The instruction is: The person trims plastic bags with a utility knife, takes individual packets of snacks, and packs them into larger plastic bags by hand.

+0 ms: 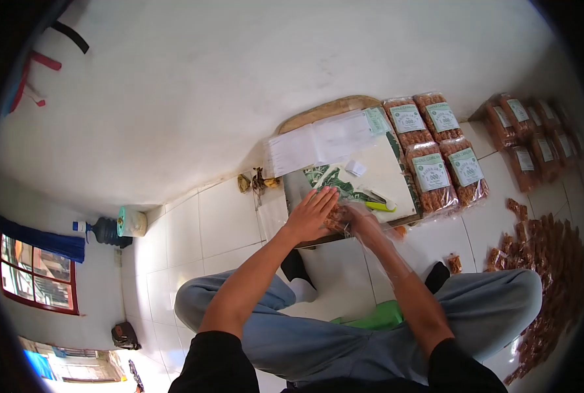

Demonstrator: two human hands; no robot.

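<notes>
My left hand [313, 215] lies with its fingers stretched out on a clear plastic bag with brown pieces [334, 219] at the front edge of a low table [397, 164]. On the bag's right side is my right hand [363, 223], its fingers partly hidden by the clear plastic, which trails along my right forearm. A green and white stapler or cutter [378, 203] lies just beyond my right hand. Behind it are a small white paper stack [355, 168] and clear plastic bags with white sheets [325, 139].
Labelled packs [431, 173] stand right of the table, with more packs [525, 164] farther right. Many small brown packets [541, 255] cover the floor at the right. A green stool [377, 316] is between my legs. A water bottle [105, 230] is at the left.
</notes>
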